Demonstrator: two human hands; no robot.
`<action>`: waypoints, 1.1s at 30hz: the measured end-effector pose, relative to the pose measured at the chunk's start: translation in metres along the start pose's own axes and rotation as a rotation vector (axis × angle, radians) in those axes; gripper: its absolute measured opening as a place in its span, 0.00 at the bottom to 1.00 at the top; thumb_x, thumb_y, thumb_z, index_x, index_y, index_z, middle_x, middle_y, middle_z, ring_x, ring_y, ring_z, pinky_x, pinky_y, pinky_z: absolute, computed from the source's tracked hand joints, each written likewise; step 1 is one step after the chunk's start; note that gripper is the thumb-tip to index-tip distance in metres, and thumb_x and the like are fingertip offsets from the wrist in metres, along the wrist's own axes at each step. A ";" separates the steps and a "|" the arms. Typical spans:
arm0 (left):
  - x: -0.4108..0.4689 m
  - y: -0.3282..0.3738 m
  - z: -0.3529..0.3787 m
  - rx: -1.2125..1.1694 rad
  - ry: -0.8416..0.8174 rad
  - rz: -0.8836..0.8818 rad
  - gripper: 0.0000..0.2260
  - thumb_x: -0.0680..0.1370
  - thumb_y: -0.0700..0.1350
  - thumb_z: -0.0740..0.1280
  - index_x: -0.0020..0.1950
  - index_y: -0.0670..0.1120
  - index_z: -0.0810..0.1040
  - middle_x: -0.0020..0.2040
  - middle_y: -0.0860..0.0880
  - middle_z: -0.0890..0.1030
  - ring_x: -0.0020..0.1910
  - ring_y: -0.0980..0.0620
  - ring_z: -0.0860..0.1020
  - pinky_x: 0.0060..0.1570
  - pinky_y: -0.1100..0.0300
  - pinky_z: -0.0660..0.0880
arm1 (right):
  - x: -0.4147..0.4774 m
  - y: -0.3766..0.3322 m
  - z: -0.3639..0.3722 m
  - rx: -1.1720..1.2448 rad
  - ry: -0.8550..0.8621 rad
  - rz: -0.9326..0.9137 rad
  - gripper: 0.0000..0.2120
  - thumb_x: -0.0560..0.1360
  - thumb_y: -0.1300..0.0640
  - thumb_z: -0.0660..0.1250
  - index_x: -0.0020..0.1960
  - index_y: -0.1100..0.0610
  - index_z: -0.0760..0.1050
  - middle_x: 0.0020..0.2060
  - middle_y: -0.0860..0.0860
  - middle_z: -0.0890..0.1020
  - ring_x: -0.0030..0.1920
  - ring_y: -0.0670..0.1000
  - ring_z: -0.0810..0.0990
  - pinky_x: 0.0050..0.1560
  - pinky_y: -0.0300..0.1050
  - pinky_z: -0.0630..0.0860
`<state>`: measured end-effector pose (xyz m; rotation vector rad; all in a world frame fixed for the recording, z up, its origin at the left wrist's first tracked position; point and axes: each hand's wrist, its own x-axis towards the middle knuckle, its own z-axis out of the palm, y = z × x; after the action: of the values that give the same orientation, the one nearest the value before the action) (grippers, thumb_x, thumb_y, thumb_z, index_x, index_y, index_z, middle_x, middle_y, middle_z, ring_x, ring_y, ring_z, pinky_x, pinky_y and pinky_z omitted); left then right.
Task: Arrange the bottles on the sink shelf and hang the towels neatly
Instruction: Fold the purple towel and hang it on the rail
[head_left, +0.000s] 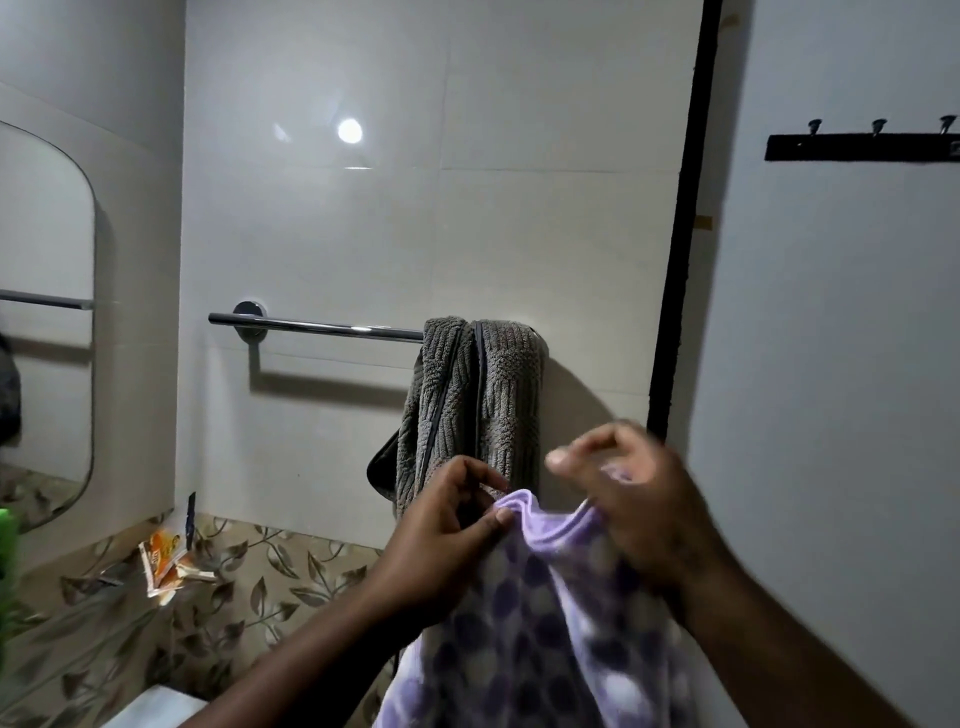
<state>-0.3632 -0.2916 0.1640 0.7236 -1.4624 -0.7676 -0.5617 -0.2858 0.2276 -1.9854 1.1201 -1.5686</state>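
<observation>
A purple towel with dark and pale dots (545, 634) hangs between my hands below the chrome towel rail (322, 326). My left hand (447, 535) pinches its top hem between thumb and fingers. My right hand (634, 499) is blurred and grips the hem's right side, its index finger and thumb partly spread. A grey ribbed towel (498, 405) is draped, bunched, over the right end of the rail, just behind my hands. No bottles are clearly visible.
A mirror (47, 322) hangs on the left wall. Orange sachets (166, 564) lie on the leaf-patterned ledge. Something green (8, 540) shows at the left edge. A black hook rack (862, 145) is mounted on the door at the upper right.
</observation>
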 end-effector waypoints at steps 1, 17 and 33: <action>0.001 0.002 0.003 0.012 -0.018 0.005 0.11 0.75 0.48 0.76 0.53 0.47 0.80 0.45 0.37 0.83 0.43 0.47 0.78 0.44 0.50 0.73 | -0.006 -0.003 0.006 -0.059 -0.203 -0.006 0.15 0.69 0.44 0.78 0.49 0.49 0.79 0.26 0.41 0.78 0.27 0.39 0.73 0.33 0.35 0.72; -0.017 0.002 -0.006 0.609 -0.026 0.185 0.18 0.78 0.62 0.64 0.46 0.48 0.74 0.39 0.47 0.78 0.37 0.58 0.71 0.41 0.49 0.74 | -0.006 0.016 0.015 -0.351 0.015 -0.055 0.15 0.70 0.43 0.58 0.39 0.55 0.71 0.29 0.53 0.76 0.34 0.56 0.77 0.37 0.51 0.76; -0.011 0.017 0.001 0.673 -0.024 0.244 0.13 0.77 0.62 0.66 0.45 0.52 0.75 0.37 0.55 0.80 0.35 0.58 0.76 0.38 0.53 0.75 | -0.016 -0.002 0.020 -0.378 -0.346 -0.150 0.18 0.67 0.45 0.62 0.55 0.40 0.81 0.46 0.38 0.86 0.47 0.39 0.83 0.51 0.47 0.80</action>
<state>-0.3635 -0.2729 0.1722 1.0097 -1.8078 -0.0791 -0.5434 -0.2757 0.2126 -2.5187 1.2105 -1.0698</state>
